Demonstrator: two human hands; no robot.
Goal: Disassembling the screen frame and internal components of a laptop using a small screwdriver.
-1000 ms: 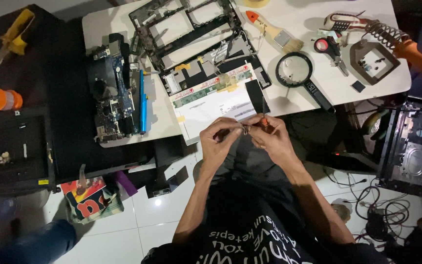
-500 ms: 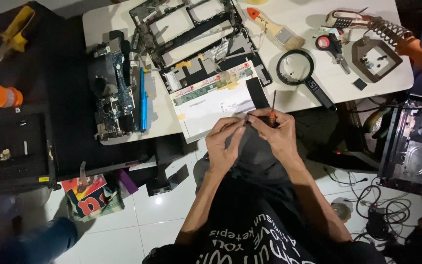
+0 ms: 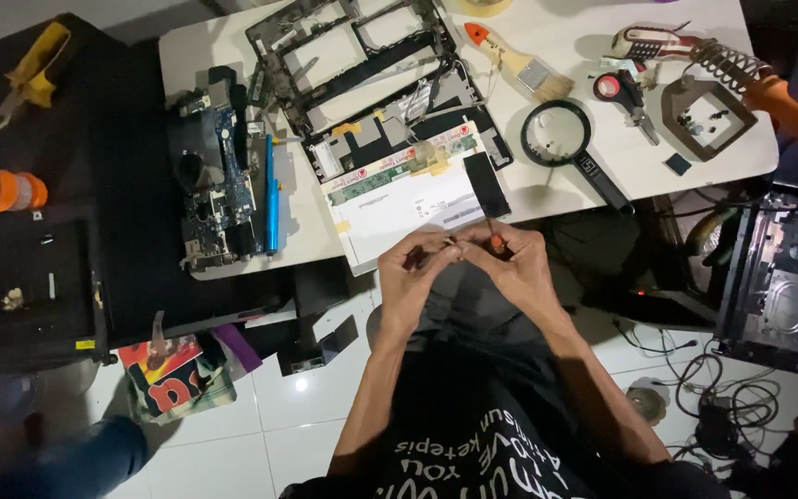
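A white table [image 3: 602, 37] holds a flat screen panel [image 3: 408, 199], a black frame [image 3: 353, 55], a green circuit board [image 3: 219, 189], a blue pen [image 3: 272, 199], a brush [image 3: 519, 63] and a magnifying glass [image 3: 570, 152].

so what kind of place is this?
Likely a small electronics repair bench, possibly at home. On the white table lie a stripped laptop frame, a bare circuit board, a magnifying glass and a soldering iron stand.
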